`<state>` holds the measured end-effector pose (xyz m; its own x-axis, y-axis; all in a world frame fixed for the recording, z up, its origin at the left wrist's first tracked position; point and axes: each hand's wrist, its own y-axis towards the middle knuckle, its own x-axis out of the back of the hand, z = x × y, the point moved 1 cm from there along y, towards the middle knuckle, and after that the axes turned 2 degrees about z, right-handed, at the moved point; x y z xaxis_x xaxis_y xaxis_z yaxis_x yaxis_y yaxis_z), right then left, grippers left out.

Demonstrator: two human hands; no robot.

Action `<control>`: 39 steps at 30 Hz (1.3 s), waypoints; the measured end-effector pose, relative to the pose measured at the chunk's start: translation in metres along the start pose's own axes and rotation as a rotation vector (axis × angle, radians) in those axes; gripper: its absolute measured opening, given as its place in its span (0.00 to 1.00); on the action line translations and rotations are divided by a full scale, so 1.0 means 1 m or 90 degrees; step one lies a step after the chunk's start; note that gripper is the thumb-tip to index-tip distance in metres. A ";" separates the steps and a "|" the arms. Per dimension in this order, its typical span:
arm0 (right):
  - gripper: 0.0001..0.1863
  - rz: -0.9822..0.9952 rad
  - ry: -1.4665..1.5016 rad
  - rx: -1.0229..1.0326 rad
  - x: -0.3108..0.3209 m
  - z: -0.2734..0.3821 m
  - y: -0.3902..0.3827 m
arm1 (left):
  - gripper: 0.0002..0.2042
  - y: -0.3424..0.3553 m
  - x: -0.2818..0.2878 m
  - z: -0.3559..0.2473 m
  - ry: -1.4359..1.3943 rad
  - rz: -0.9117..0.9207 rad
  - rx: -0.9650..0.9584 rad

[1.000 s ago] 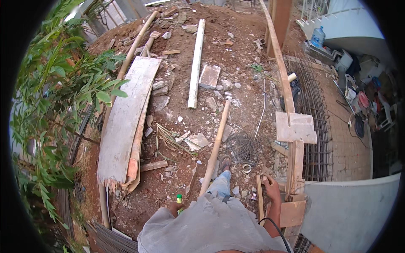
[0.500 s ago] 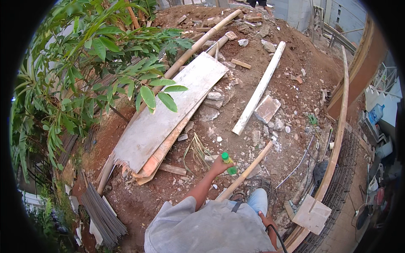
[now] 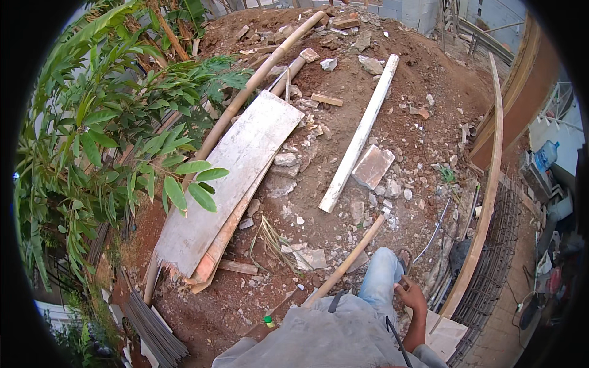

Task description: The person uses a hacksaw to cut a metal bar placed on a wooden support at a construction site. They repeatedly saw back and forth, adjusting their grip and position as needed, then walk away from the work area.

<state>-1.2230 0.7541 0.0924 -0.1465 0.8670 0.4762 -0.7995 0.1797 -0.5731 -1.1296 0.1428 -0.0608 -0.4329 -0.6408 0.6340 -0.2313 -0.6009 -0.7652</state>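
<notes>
My left hand (image 3: 257,332) is low near the front of my grey shirt, mostly hidden by it. A small green bottle (image 3: 269,321) sticks up from that hand; only its cap and a little of its top show. My right hand (image 3: 412,294) is beside my jeans knee (image 3: 379,277), fingers loosely apart, with nothing seen in it. A tan wooden pole (image 3: 346,260) slants up from my waist over the rubble; its lower end is hidden behind my shirt.
Weathered boards (image 3: 230,178) lie left of the rubble, beside a long bamboo pole (image 3: 257,76). A white-painted beam (image 3: 361,132) rests on the dirt mound. Leafy branches (image 3: 104,135) overhang from the left. A curved plank (image 3: 494,147) and rebar mesh (image 3: 494,245) line the right.
My left hand has drawn back with the green bottle, down and left toward my shirt. My right hand has moved up and outward beside the knee. The view has shifted slightly.
</notes>
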 end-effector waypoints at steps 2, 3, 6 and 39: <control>0.40 -0.005 -0.101 0.001 0.033 0.009 0.030 | 0.28 -0.013 -0.006 -0.053 0.002 -0.016 -0.044; 0.40 0.017 -0.145 -0.016 0.039 0.014 0.047 | 0.28 -0.016 -0.011 -0.086 0.004 -0.023 -0.075; 0.40 0.075 -0.166 0.021 0.073 0.016 0.108 | 0.28 -0.031 -0.032 -0.213 0.050 -0.074 -0.208; 0.40 -0.055 -0.046 -0.170 0.512 -0.021 0.375 | 0.21 -0.259 -0.150 -0.918 0.257 0.128 -0.453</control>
<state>-1.5859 1.2752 0.1074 -0.1330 0.8099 0.5713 -0.6310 0.3753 -0.6790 -1.8050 0.8333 -0.0603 -0.7712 -0.4026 0.4931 -0.5521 0.0375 -0.8329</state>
